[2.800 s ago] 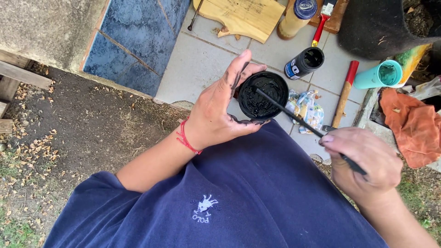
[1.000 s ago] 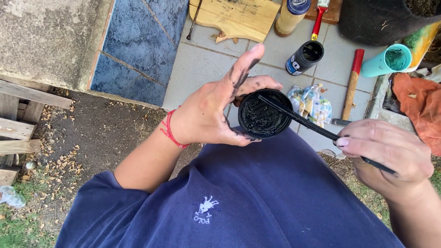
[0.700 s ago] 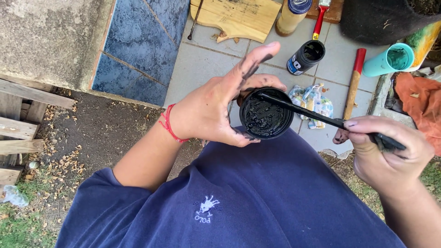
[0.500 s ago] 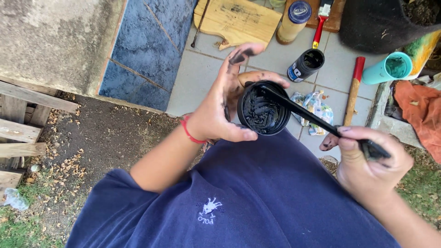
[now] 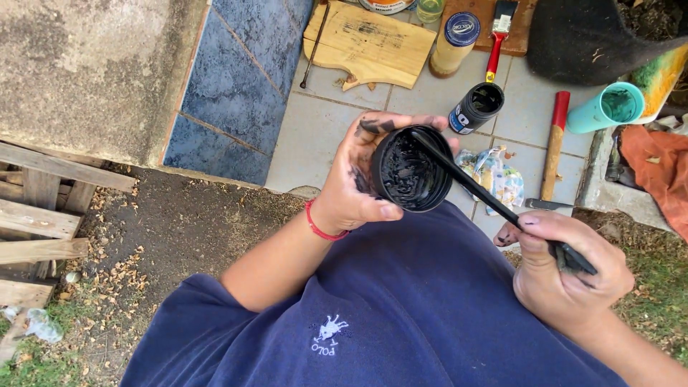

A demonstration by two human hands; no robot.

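Note:
My left hand (image 5: 355,190) grips a small round black container (image 5: 410,170) smeared inside with black paint, tilted so its mouth faces up at me. Black paint stains the fingertips. My right hand (image 5: 570,276) is closed around the handle of a thin black stick (image 5: 479,191). The stick's far tip rests on the container's upper rim. Both hands hover over my lap in a dark blue shirt.
On the tiled floor ahead lie a wooden cutting board (image 5: 369,43), a blue-lidded jar (image 5: 455,43), an open black can (image 5: 478,107), a red-handled brush (image 5: 498,32), a red-handled tool (image 5: 554,143), a teal cup (image 5: 609,106) and a crumpled wrapper (image 5: 494,175). Wooden planks (image 5: 36,215) lie at left.
The stick's tip has slid from inside the container up to its rim. My right hand has drawn lower and to the right. The left hand keeps holding the container.

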